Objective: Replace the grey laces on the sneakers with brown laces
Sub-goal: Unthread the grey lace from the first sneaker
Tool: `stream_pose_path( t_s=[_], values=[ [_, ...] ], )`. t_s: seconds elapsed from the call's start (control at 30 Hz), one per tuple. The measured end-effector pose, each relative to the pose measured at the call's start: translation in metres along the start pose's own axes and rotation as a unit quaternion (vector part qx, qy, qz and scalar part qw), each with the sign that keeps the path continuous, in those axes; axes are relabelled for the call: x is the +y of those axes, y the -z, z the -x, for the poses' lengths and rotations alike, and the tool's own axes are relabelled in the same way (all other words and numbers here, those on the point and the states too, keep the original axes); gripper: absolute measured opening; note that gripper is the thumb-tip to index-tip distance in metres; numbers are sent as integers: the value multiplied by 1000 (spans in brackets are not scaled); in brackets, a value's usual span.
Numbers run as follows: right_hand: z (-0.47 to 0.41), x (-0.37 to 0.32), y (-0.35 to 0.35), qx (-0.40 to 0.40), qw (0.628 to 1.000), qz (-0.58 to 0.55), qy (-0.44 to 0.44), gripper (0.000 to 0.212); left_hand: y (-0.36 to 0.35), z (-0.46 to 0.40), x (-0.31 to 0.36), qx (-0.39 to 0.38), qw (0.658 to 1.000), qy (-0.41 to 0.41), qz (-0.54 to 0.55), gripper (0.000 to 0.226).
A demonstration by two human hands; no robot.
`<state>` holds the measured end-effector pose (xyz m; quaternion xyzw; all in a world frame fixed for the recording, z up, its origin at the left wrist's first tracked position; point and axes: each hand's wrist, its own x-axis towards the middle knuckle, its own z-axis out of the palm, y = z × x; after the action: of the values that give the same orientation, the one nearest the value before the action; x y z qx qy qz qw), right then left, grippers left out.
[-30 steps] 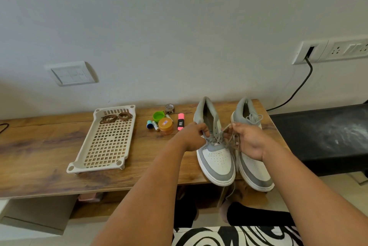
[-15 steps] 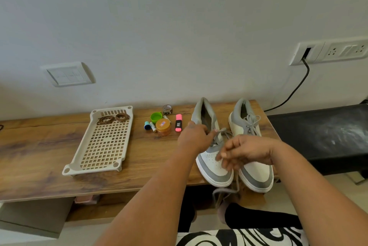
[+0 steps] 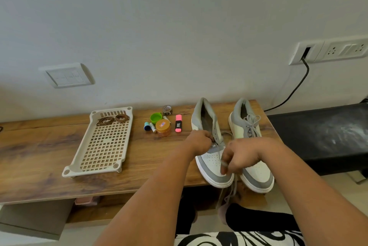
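Both bare forearms reach forward from the lower edge of the view, converging toward the table's right end. The left hand [image 3: 200, 142] is knuckles up, fingers curled and pinching at the sneaker's [image 3: 211, 146] eyelets. The right hand [image 3: 242, 153] sits just beside it, nearer the front edge, wrist bent, fingers curled downward pinching the grey lace [image 3: 232, 188].

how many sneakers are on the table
2. One sneaker under the hands, its grey lace partly pulled out; the other sneaker beside it, nearer the table's right end, still laced.
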<state>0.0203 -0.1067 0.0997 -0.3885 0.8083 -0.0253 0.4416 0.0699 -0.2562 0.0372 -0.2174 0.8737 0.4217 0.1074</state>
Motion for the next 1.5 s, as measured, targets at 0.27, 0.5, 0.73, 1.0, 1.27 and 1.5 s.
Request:
stream_pose_path(
  t_s=[0.27, 0.5, 0.73, 1.0, 1.27, 1.5],
  values=[
    [-34, 20, -10, 313, 949, -40, 20, 38, -7, -3, 2, 14, 999, 3, -51, 36],
    [-57, 26, -21, 288, 956, -40, 46, 60, -1, 0, -7, 32, 997, -21, 67, 11],
    [-52, 35, -16, 317, 943, -88, 50, 33, 25, 17, -5, 31, 947, -105, 302, 5],
    [-56, 39, -15, 325, 938, -108, 54, 28, 52, 32, -7, -36, 721, -156, 674, 16],
    [-60, 38, -21, 372, 910, -174, 61, 16, 12, 10, -5, 203, 955, -123, -178, 31],
    [-63, 40, -25, 360, 919, -154, 33, 31, -6, 0, -6, 43, 956, -98, -273, 31]
  ],
)
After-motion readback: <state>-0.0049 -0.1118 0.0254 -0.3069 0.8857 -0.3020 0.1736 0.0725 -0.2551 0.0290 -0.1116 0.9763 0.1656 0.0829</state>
